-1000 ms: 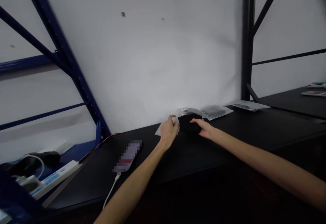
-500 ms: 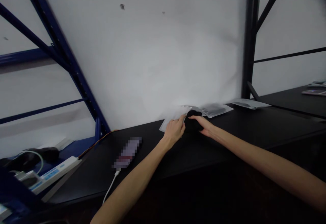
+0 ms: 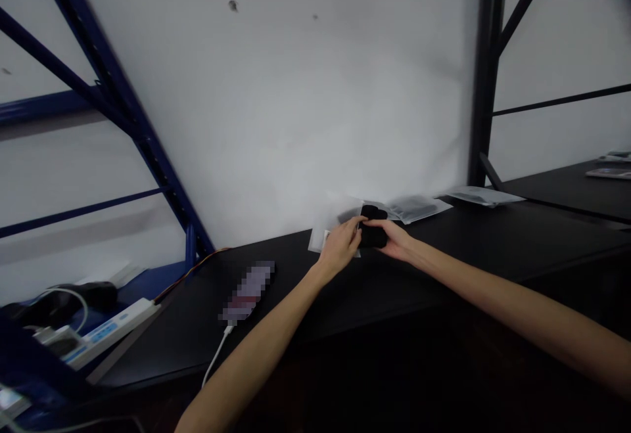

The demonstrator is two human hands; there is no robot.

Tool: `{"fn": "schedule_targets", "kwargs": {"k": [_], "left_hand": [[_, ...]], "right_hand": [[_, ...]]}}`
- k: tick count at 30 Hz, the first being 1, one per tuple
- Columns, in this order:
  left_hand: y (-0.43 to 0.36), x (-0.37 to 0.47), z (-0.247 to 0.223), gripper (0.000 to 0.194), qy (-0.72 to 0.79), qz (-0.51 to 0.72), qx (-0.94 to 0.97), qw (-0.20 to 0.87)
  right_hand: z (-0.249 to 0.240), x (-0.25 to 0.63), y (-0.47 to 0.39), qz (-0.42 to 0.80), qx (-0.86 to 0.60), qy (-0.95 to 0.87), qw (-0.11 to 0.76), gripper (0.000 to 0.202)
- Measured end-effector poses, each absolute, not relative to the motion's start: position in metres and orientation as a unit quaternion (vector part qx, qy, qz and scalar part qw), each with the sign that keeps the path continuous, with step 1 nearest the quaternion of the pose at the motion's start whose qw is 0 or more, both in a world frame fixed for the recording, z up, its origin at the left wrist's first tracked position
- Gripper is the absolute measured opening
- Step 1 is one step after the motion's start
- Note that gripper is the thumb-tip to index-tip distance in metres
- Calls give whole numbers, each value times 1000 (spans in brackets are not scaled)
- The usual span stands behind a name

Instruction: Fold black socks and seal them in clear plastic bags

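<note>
Bundle of soft black fabric (image 3: 373,238): R hand (image 3: 394,239) pinches it. L hand (image 3: 340,246) closed on clear flat plastic bag (image 3: 317,239), bundle's 9 o'clock. Rec., from here: keep bag taut.

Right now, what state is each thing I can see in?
Black item: gripped, edge against the bag
Right fingers: closed on the black item
Left fingers: at the clear bag, grip unclear
Middle bag: lying down, contents unclear
Right-hand bag: lying down, contents unclear
Phone: lying flat, cable attached, screen pixelated
</note>
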State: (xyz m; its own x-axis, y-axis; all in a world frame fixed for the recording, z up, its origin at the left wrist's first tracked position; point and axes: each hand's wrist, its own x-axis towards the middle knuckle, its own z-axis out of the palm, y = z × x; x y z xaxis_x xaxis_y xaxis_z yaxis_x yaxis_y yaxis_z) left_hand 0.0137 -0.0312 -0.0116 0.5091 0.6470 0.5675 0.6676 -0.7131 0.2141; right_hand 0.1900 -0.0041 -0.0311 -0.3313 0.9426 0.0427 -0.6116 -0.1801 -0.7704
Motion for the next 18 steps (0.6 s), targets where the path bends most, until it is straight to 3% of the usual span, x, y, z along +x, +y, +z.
{"fn": "schedule_targets", "kwargs": {"k": [7, 18], "left_hand": [[-30, 11, -8, 36, -415, -399, -815, -67], [-44, 15, -4, 39, -379, -340, -859, -56]], "right_hand": [[-27, 184, -15, 717, -184, -416, 529, 28], [-30, 181, -16, 736, -190, -409, 504, 22]]}}
